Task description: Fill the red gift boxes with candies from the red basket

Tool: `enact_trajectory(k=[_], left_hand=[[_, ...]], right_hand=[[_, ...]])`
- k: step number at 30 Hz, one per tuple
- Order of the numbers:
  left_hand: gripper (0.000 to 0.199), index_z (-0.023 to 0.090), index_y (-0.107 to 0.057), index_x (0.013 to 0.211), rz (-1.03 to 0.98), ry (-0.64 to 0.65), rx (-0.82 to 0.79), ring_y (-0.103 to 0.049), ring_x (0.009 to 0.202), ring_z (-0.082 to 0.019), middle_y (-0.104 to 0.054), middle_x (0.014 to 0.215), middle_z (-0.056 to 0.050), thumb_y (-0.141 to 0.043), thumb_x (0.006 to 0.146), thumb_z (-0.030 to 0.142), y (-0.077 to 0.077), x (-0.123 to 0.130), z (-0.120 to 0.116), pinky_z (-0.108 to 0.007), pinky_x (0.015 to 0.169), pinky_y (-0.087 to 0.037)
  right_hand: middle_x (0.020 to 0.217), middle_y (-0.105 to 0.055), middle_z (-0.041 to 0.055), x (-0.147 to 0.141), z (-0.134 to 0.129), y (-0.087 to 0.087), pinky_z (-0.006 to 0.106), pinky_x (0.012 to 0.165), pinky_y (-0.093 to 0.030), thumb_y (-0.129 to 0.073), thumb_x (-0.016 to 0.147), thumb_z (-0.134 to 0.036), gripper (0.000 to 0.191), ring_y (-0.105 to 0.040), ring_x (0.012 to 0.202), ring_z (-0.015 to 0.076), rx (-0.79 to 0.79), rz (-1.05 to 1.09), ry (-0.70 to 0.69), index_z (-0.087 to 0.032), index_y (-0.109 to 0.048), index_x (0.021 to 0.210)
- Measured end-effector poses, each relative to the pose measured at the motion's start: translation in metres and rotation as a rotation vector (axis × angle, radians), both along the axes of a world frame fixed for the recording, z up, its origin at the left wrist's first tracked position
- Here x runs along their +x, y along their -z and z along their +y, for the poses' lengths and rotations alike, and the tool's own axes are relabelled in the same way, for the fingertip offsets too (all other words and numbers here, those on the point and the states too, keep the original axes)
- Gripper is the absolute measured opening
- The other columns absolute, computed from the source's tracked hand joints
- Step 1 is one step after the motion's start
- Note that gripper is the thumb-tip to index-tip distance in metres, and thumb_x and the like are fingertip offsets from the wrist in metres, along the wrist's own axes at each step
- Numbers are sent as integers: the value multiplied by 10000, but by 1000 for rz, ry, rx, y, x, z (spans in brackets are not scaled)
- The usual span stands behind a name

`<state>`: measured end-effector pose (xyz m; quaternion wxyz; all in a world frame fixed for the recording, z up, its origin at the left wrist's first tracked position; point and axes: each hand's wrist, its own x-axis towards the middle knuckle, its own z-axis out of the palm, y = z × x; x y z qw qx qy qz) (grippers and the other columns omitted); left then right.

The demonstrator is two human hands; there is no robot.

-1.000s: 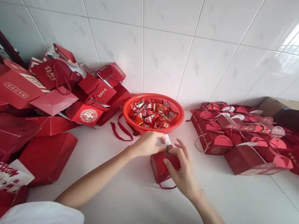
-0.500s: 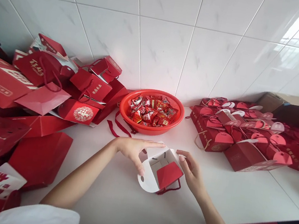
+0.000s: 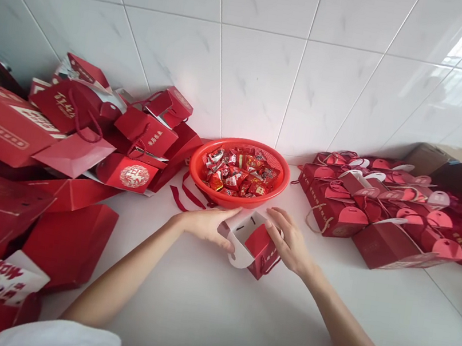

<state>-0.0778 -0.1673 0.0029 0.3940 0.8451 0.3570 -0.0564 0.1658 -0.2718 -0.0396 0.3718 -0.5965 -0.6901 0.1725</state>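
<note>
A small red box (image 3: 264, 257) with a white inside stands on the white counter, its top flaps open and a dark red cord at its right side. My left hand (image 3: 211, 226) holds its left side, thumb by the white rounded flap and fingers at the back edge. My right hand (image 3: 288, 243) rests on the right side, fingers on the red flap and upper edge. Just behind the box sits a red plastic basket (image 3: 235, 200) filled with wrapped candies (image 3: 237, 175).
Red boxes and bags (image 3: 64, 241) are heaped on the left. Rows of red boxes (image 3: 389, 243) with handles stand on the right, with a cardboard box (image 3: 453, 166) behind. A red ribbon (image 3: 179, 197) lies left of the basket. A tiled wall (image 3: 257, 84) closes off the back.
The box has moved back toward the basket and tilted more upright, showing its red outer side. Both hands have moved back with it, and the right fingers have come over its edge.
</note>
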Motion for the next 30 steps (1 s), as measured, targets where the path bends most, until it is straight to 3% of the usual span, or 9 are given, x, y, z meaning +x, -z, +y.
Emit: enact_trajectory(k=[5, 9, 14, 20, 26, 30], left_hand=[[1153, 296, -264, 1598, -134, -4, 54, -299, 1503, -350, -319, 1642, -91, -841, 640, 579, -8, 0, -8, -419, 1164, -352], [1146, 283, -277, 1597, -2, -38, 102, -208, 1532, -364, -267, 1662, -91, -836, 636, 564, -15, 0, -15, -464, 1204, -283], [1104, 300, -319, 1582, 35, -103, 149, -304, 1490, -391, -351, 1626, -90, -832, 634, 539, -24, -4, -21, -438, 1145, -374], [1009, 308, -400, 1518, 50, -125, 171, -395, 1434, -391, -457, 1557, -86, -808, 640, 592, -25, -7, -22, -411, 1064, -437], [687, 255, -561, 1185, 125, -202, 211, -565, 1227, -368, -608, 1312, -96, -803, 630, 579, -34, -3, -32, -397, 886, -501], [606, 254, -551, 1099, 165, -221, 243, -590, 1172, -356, -575, 1318, -88, -770, 652, 600, -33, -4, -37, -394, 854, -498]], right_hand=[[1408, -547, 142, -5, 3, 13, 494, 1025, -472, -339, 1037, -491, 419, -549, 1258, 297, 159, -76, 111, -234, -581, 1264], [1323, -573, 148, -14, -3, 22, 505, 973, -455, -430, 1017, -403, 294, -559, 1137, 302, 314, -171, 219, -234, -615, 1172], [1248, -620, 121, -18, -1, 20, 501, 979, -395, -510, 987, -306, 183, -535, 1125, 301, 469, -296, 297, -244, -680, 1018], [1132, -705, 104, -17, 5, 20, 515, 1052, -367, -406, 1036, -357, 308, -602, 1073, 272, 340, -268, 105, -220, -652, 1160], [1303, -639, 161, -22, 1, 23, 534, 1035, -453, -460, 991, -529, 542, -577, 1218, 323, 289, -192, -18, -200, -446, 1422], [1423, -525, 189, -26, -2, 25, 494, 1013, -511, -553, 952, -510, 515, -525, 1327, 328, 320, -113, -10, -217, -433, 1357]])
